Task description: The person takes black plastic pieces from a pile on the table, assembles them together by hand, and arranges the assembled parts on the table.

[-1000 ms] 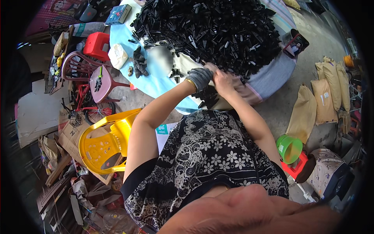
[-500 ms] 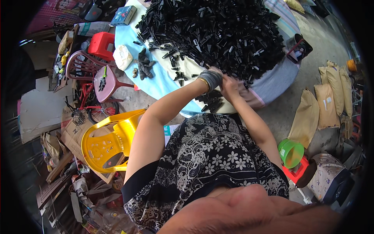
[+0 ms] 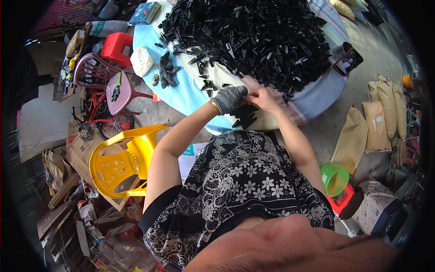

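Observation:
My left hand, in a grey glove with the fingers curled, is at the near edge of a cloth-covered round table. Bare and pinching, my right hand meets it fingertip to fingertip. Whatever sits between the fingers is too small and covered to make out. Beyond both hands rises a big heap of black plastic clip-like pieces. A smaller group of similar black pieces lies just below my hands, close to my lap. Several loose ones are scattered left of the heap.
On the table's left are a dark glove, a white plastic bag and a blue box. A phone stands at the right edge. Around me are a yellow chair, a pink chair, a green bucket and tan sacks.
My left hand has drawn back toward me and to the left from the heap's edge, its glove now more visible. My right hand has shifted slightly nearer, still meeting the left.

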`<control>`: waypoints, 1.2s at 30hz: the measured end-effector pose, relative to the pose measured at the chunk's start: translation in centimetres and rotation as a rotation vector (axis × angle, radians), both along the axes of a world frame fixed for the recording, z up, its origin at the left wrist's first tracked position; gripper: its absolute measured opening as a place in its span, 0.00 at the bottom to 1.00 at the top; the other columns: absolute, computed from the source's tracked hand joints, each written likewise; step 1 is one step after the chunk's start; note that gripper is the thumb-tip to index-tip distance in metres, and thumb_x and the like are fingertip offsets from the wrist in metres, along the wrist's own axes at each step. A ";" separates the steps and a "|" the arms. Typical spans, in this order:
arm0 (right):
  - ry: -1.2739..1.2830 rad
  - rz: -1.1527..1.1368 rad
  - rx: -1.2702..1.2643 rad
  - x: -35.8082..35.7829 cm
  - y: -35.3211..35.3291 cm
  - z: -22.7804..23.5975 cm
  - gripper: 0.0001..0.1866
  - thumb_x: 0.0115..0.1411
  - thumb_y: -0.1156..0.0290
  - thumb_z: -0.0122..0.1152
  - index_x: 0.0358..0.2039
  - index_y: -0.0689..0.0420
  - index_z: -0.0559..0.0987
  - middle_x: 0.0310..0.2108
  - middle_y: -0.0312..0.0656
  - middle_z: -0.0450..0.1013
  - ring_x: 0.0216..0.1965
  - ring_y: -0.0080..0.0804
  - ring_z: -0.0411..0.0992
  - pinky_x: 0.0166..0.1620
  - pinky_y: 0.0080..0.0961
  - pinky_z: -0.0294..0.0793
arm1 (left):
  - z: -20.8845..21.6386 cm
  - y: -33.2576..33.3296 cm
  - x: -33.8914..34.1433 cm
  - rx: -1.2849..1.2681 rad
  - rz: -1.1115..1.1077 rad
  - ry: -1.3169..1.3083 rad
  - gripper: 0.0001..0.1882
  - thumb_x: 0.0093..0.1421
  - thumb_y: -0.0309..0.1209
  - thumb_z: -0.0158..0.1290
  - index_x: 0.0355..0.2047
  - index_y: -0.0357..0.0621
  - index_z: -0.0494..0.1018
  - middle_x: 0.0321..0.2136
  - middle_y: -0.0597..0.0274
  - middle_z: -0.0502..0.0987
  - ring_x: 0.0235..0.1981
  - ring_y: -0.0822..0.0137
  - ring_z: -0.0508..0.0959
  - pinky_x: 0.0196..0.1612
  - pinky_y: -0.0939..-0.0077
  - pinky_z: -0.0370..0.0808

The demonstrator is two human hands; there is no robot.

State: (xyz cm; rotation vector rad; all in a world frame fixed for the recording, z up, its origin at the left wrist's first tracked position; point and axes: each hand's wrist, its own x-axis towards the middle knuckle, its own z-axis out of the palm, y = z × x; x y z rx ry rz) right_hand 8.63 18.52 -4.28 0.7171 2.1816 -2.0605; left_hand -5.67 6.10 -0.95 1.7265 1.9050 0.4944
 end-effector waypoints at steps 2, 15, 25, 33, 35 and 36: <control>-0.030 0.012 0.176 -0.2 -0.2 0.0 0.10 0.52 0.67 0.63 0.30 0.61 0.80 0.24 0.39 0.75 0.26 0.23 0.71 0.30 0.19 0.68 | 0.5 -0.1 0.0 0.074 -0.007 0.129 0.18 0.48 0.44 0.57 0.33 0.45 0.71 0.31 0.54 0.71 0.34 0.50 0.73 0.38 0.61 0.70; -0.138 -0.158 1.197 -1.4 1.3 0.4 0.08 0.52 0.65 0.58 0.27 0.56 0.74 0.30 0.44 0.70 0.32 0.43 0.73 0.33 0.36 0.73 | -0.1 4.9 -6.0 0.000 0.398 0.570 0.16 0.48 0.34 0.53 0.40 0.61 0.74 0.42 0.58 0.69 0.46 0.55 0.68 0.46 0.63 0.69; 0.076 -0.121 1.283 0.0 0.1 -0.8 0.02 0.49 0.73 0.52 0.24 0.56 0.72 0.26 0.41 0.68 0.34 0.37 0.69 0.34 0.32 0.72 | 0.9 4.5 -5.0 0.101 0.400 0.282 0.11 0.51 0.39 0.53 0.36 0.60 0.74 0.34 0.60 0.75 0.38 0.57 0.73 0.41 0.65 0.70; 0.259 0.004 0.901 0.2 -2.2 -1.6 0.09 0.45 0.79 0.58 0.30 0.56 0.79 0.31 0.41 0.71 0.39 0.41 0.69 0.42 0.31 0.69 | -1.2 3.0 -3.2 -0.255 0.710 -1.018 0.16 0.56 0.34 0.52 0.45 0.45 0.68 0.22 0.67 0.72 0.16 0.78 0.65 0.16 0.83 0.63; 0.260 0.016 0.904 0.4 -2.1 -1.2 0.08 0.46 0.78 0.58 0.29 0.55 0.79 0.31 0.40 0.71 0.39 0.40 0.69 0.42 0.31 0.69 | -2.8 2.4 -3.5 -0.247 0.632 -0.906 0.21 0.54 0.33 0.54 0.47 0.42 0.65 0.24 0.65 0.72 0.20 0.74 0.69 0.23 0.82 0.69; 0.250 -0.010 0.919 0.3 -2.1 -0.7 0.08 0.46 0.77 0.59 0.30 0.56 0.79 0.31 0.40 0.71 0.38 0.40 0.69 0.42 0.31 0.69 | -6.6 1.7 -3.9 0.039 0.534 -0.838 0.19 0.54 0.31 0.54 0.46 0.44 0.66 0.28 0.64 0.72 0.25 0.73 0.70 0.29 0.80 0.70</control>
